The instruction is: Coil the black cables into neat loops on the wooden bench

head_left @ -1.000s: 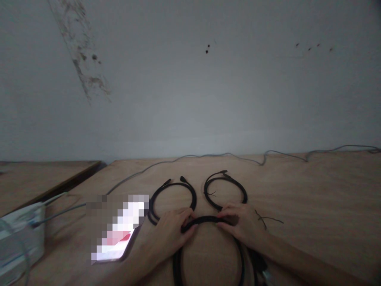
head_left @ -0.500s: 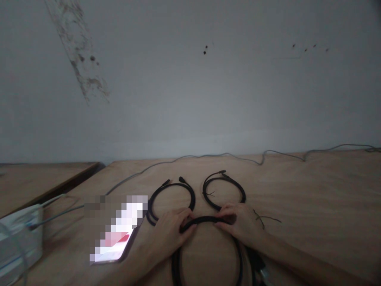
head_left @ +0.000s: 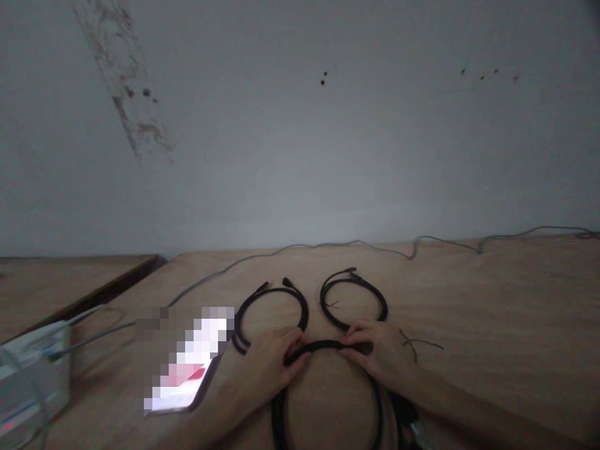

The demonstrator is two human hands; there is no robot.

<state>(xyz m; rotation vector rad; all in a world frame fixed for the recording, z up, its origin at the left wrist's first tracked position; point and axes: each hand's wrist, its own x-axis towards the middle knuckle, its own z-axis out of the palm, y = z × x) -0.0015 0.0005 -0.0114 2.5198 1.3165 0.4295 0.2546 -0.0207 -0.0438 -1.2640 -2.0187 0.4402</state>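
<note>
Between the left hand [head_left: 267, 365] and right hand [head_left: 377, 356], curled fingers pinch the top of a black cable loop [head_left: 323, 344]; a left coil [head_left: 272, 290] and a right coil [head_left: 349, 280] lie just beyond the fingertips.

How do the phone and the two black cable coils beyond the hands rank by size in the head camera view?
1. Phone, pixelated, and nearest the camera, so unsure.
2. Left black cable coil and right black cable coil: too alike to rank.

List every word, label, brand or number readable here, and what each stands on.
None can be read. The pixelated phone is blurred out, and the white box and black coiled cables show no legible marking.
</note>
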